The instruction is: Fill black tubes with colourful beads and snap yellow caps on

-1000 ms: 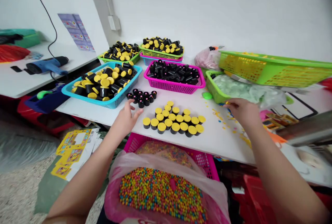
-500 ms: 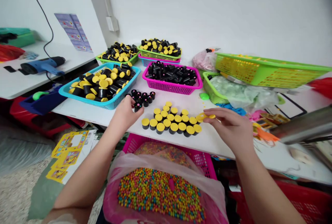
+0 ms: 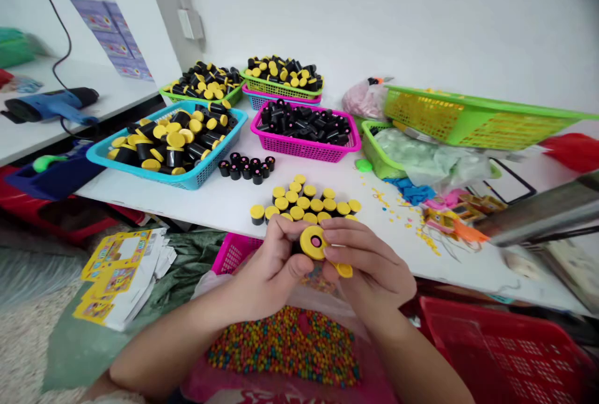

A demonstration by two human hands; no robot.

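Note:
My left hand (image 3: 266,276) is closed around a small black container (image 3: 296,246), mostly hidden by the fingers. A yellow flip-top cap (image 3: 307,250) sits around its top end, with a pink spot showing in the middle; its lid hangs open to the lower right. Fingers of my right hand (image 3: 374,266) grip the cap. Just behind the hands, several black containers with yellow caps (image 3: 296,212) stand grouped on the white table (image 3: 201,204). Farther left is a cluster of black containers without caps (image 3: 246,168).
A blue basket (image 3: 196,176) of capped containers stands left, a magenta basket (image 3: 304,149) of black ones behind. Green baskets (image 3: 496,123) and loose yellow bits (image 3: 428,241) lie right. Below the hands, a bag of colourful beads (image 3: 281,348) rests in a pink basket.
My left hand has taken a black container from the cluster and brought it toward me. My right hand has moved left with the yellow cap, and both hands now meet over the beads.

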